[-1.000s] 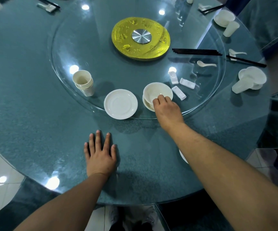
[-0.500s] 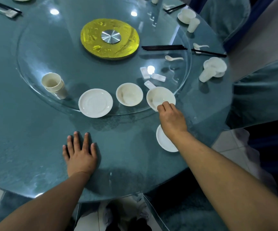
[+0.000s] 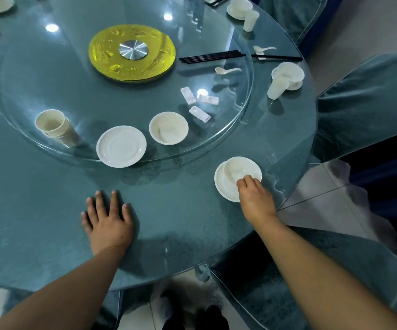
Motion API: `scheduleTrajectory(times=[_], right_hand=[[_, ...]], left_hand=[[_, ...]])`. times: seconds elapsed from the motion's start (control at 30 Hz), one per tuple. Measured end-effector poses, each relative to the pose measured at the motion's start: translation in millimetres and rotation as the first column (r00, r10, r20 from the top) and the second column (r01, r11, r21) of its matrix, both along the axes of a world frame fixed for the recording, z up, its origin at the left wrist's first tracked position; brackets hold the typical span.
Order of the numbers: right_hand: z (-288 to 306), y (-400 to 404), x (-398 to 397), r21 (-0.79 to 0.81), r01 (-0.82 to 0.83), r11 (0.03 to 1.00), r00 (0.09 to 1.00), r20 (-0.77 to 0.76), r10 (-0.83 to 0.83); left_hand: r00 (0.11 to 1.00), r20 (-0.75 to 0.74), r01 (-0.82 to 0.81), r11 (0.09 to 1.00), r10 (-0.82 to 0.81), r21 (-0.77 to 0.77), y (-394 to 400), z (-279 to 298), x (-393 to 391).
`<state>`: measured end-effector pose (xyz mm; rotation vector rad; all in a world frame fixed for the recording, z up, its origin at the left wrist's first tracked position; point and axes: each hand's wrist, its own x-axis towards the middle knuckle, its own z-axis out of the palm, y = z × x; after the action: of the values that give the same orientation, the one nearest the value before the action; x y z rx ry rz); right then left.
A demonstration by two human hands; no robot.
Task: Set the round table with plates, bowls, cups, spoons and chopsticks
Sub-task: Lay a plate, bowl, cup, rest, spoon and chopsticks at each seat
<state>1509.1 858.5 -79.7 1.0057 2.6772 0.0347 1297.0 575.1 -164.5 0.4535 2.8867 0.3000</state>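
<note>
A white bowl [image 3: 241, 169] is sitting on a white plate [image 3: 223, 186] near the right-hand edge of the round table [image 3: 38, 222], outside the glass turntable [image 3: 245, 96]. The right hand [image 3: 255, 198] is pinching the near rim of this bowl, with its curled fingers [image 3: 246, 181] closing over the edge. The left hand [image 3: 108, 219] is resting flat on the table top, with its fingers straight and slightly spread, gripping nothing. On the turntable, a second bowl [image 3: 168, 127] is standing just beside a second plate [image 3: 121, 146], and stacked cups [image 3: 53, 126] are standing to the left of that plate. Three white chopstick rests [image 3: 199, 101] are lying behind the second bowl. Farther back, a spoon [image 3: 227, 70] and a bundle of black chopsticks [image 3: 213, 57] are lying to the right of the gold centre disc [image 3: 132, 52]. A completed place setting [image 3: 285, 78] is sitting at the far right rim of the table.
</note>
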Motion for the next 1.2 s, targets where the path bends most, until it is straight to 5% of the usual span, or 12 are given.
scheduleTrajectory(times=[0.73, 1.03, 1.2], right_hand=[[16, -14, -22, -0.039, -0.027, 0.999, 0.989, -0.145, 0.021], [75, -25, -61, -0.137, -0.144, 0.980, 0.973, -0.202, 0.115], [105, -45, -89, -0.178, -0.223, 0.958, 0.945, -0.282, 0.167]], left_hand=[[0.999, 0.044, 0.023, 1.000, -0.023, 0.012, -2, 5, -3], [0.899, 0.422, 0.153, 0.987, -0.116, -0.056, -12, 72, -28], [0.915, 0.400, 0.054, 0.998, -0.056, 0.018, -16, 122, -12]])
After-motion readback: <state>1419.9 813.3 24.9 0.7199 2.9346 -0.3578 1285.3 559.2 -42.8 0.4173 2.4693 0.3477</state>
